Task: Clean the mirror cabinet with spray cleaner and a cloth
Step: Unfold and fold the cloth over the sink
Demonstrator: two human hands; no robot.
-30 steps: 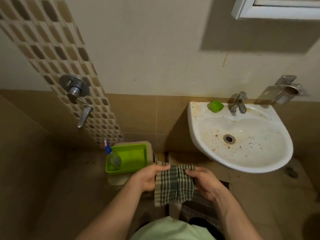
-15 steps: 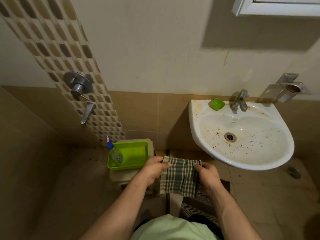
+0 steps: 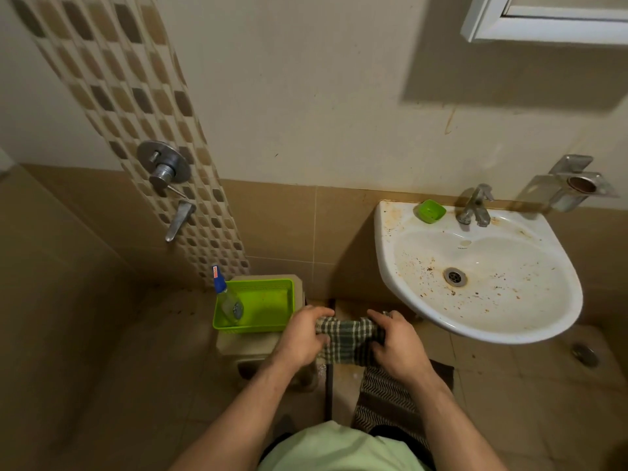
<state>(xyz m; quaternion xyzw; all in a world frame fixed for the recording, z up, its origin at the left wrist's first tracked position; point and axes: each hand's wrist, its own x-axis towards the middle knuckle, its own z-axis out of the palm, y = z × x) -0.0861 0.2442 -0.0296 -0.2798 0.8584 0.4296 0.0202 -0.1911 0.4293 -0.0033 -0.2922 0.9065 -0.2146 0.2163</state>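
Small bathroom, looking down from above. Both hands are sitting at the bottom middle of the frame, bunching up a green checked cloth (image 3: 346, 338) between them. The left hand (image 3: 300, 338) is curling its fingers over the cloth's left end and the right hand (image 3: 397, 345) is gripping the right end, thumb on top, so the cloth is scrunched into a short wad.

Just left of the hands, a spray bottle (image 3: 228, 299) with a blue nozzle is leaning in the left corner of a bright green basket (image 3: 272, 312), and the basket is sitting on a beige stool (image 3: 238, 348). The mirror cabinet (image 3: 543, 28) is peeking in at the upper right, only its white bottom edge showing, casting a big shadow on the cream wall (image 3: 306, 96).

The sink (image 3: 385, 260) at the right is looking pretty grim: brown specks all over the bowl and rusty stains along the back rim. A green soap dish (image 3: 430, 210) is resting beside the tap (image 3: 474, 207), and a metal holder (image 3: 574, 188) is sticking out of the wall further right.

A strip of brown mosaic tiles (image 3: 136, 96) is running diagonally down the left side, with a shower valve (image 3: 164, 164) on it. The floor (image 3: 509, 402) is tan tile, with a zigzag mat (image 3: 384, 396) lying under the right arm and a floor drain (image 3: 584, 355) at the far right.
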